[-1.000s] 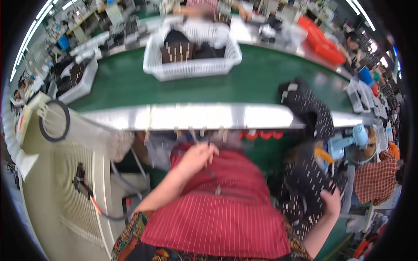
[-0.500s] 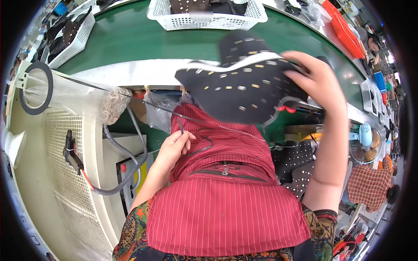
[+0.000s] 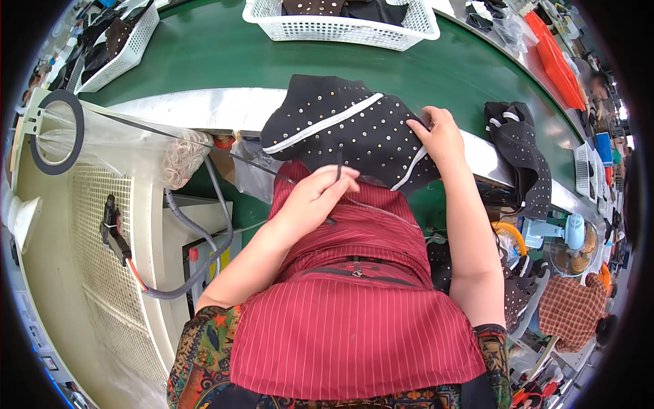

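A black fabric piece (image 3: 347,116) dotted with small shiny studs lies over the metal edge of the bench in front of me. Two white strips cross it, a long slanting one and a shorter one at its right. My right hand (image 3: 441,140) pinches the piece by its right edge, thumb on top. Just below the fabric, my left hand (image 3: 317,198) is closed on a thin black strip (image 3: 340,160), whose end stands up from between the fingers. A thin black band (image 3: 262,165) runs toward this hand from the ring-shaped reel (image 3: 80,133) at the left.
A white basket (image 3: 340,28) with dark pieces stands on the green bench (image 3: 225,58); another basket (image 3: 122,65) is at the far left. More studded fabric (image 3: 524,153) hangs over the bench edge at right. A beige cabinet (image 3: 102,273) and grey hose (image 3: 184,293) are on my left.
The studded piece has swung down onto the bench edge and turned, its slanting white strip now uppermost. My left hand has risen to the right, toward it, with the black strip.
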A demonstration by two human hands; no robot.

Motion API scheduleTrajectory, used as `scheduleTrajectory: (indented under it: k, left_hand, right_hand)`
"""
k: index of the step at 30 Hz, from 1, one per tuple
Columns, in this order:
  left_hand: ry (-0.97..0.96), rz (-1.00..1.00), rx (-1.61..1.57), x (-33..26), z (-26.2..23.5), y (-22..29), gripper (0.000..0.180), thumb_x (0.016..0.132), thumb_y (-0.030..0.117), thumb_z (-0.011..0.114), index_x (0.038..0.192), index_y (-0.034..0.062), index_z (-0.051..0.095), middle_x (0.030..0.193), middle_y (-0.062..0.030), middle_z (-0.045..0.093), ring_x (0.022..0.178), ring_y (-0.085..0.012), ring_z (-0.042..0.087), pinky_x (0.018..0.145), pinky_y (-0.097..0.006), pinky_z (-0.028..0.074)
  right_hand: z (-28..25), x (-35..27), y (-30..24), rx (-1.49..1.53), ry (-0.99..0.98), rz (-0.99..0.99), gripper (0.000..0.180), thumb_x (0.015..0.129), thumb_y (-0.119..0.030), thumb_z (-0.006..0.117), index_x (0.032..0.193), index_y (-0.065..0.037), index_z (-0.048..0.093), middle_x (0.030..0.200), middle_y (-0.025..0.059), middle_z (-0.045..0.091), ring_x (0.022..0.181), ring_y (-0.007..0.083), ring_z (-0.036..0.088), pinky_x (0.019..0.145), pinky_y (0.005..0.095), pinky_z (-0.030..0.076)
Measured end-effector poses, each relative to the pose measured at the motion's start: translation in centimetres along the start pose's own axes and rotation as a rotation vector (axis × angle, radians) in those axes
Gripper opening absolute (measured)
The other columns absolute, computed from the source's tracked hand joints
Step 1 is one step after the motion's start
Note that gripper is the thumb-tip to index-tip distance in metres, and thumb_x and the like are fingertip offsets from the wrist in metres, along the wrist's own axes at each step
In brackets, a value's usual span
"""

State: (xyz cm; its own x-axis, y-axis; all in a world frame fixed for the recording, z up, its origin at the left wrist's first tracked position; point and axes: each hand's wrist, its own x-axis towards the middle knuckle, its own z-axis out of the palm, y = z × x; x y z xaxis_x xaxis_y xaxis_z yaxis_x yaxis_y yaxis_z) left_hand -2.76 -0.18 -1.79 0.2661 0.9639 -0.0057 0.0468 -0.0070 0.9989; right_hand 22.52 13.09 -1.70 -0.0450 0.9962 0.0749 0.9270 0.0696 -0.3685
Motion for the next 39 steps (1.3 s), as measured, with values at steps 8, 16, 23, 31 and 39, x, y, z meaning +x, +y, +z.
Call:
scheduleTrajectory:
  k: [8,16,23,31,39]
  left_hand:
    - [-0.038,-0.141,-0.372,4.9,1.8,1.3,0.032,0.099,0.029,0.043,0.097,0.0046,0.062,0.089,-0.0035,0.064,0.073,-0.0081,0.057,0.063,-0.021,0.042]
    - [-0.144,-0.169,-0.330,5.3,2.6,1.8,0.033,0.098,0.033,0.042,0.093,0.0068,0.061,0.086,-0.0025,0.063,0.069,-0.0073,0.055,0.061,-0.020,0.040]
    - [-0.064,0.164,0.406,7.8,1.6,-0.1,0.033,0.089,0.029,0.059,0.108,0.0026,0.058,0.107,-0.0108,0.060,0.100,-0.0250,0.056,0.087,-0.035,0.044]
    - [0.069,0.265,1.208,9.4,1.8,-2.7,0.048,0.088,0.036,0.055,0.132,0.0172,0.047,0.141,-0.0056,0.041,0.133,-0.0265,0.035,0.111,-0.051,0.018]
    - [-0.172,0.360,1.139,10.4,4.3,-2.0,0.049,0.087,0.038,0.056,0.132,0.0209,0.049,0.142,-0.0053,0.040,0.135,-0.0325,0.029,0.109,-0.054,0.020]
  right_hand:
    - [-1.3,-2.2,-0.8,0.719,0.052,0.025,0.019,0.087,-0.018,0.062,0.102,-0.005,0.065,0.078,0.0011,0.058,0.068,0.0108,0.052,0.061,0.0237,0.042]
    - [-2.6,-5.1,-7.3,1.313,-0.545,0.222,0.019,0.085,-0.014,0.064,0.100,-0.001,0.063,0.069,-0.0017,0.057,0.059,0.0045,0.049,0.051,0.0182,0.034]
    - [-0.5,-4.0,-5.7,1.596,-0.239,0.396,0.010,0.084,-0.008,0.062,0.092,-0.005,0.058,0.077,0.0033,0.061,0.056,0.0065,0.049,0.045,0.0198,0.033]
    - [-6.7,-7.1,-0.9,1.580,0.000,0.183,0.005,0.089,-0.012,0.052,0.087,-0.008,0.050,0.060,0.0027,0.048,0.049,0.0106,0.042,0.043,0.0233,0.029]
    - [-21.5,-12.9,1.4,1.904,-0.578,-1.300,0.009,0.082,-0.002,0.058,0.080,0.000,0.066,0.065,0.0071,0.062,0.050,0.0122,0.055,0.041,0.0199,0.037]
